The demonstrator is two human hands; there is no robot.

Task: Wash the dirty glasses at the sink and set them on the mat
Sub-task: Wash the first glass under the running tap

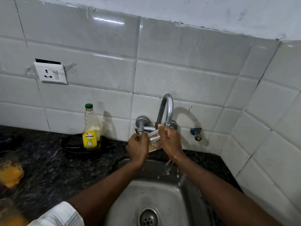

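Clear glass (pixel 154 140) sits just under the tap (pixel 166 110) spout, above the sink (pixel 161 195), left hand (pixel 137 148) gripping its left side, right hand (pixel 171 142) curled round its right side with water running off it, orange-stained glass (pixel 10 170) far left of tap.

The head camera looks forward and down from close above the sink (pixel 162 193), facing the tiled wall (pixel 179 70) behind it.
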